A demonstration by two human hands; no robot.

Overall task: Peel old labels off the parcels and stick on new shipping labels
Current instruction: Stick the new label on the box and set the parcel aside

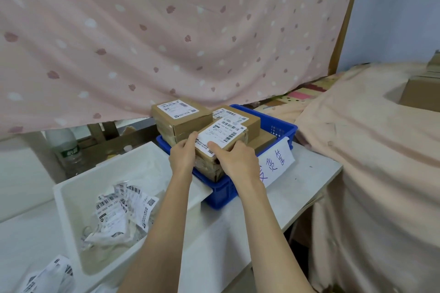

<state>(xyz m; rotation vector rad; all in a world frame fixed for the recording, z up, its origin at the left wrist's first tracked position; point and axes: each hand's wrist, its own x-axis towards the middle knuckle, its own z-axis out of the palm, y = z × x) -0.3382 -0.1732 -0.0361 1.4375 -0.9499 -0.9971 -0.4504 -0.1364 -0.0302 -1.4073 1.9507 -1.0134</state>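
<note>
parcel (217,147) sat on the front edge of the blue crate (281,129) at the counter's far side | both grips clamped on it, left hand (183,154), right hand (235,159) | looked light, stiff cardboard, tape-slick sides, so hold the corners, not the label (221,135)

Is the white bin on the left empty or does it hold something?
Not empty. The white bin holds a heap of crumpled peeled labels with barcodes, lying on its floor; much of the floor stays bare.

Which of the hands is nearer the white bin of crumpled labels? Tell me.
Left. The left hand grips the parcel's left side, just above the white bin's far corner. The right hand holds the parcel's near-right side, farther from it.
</note>
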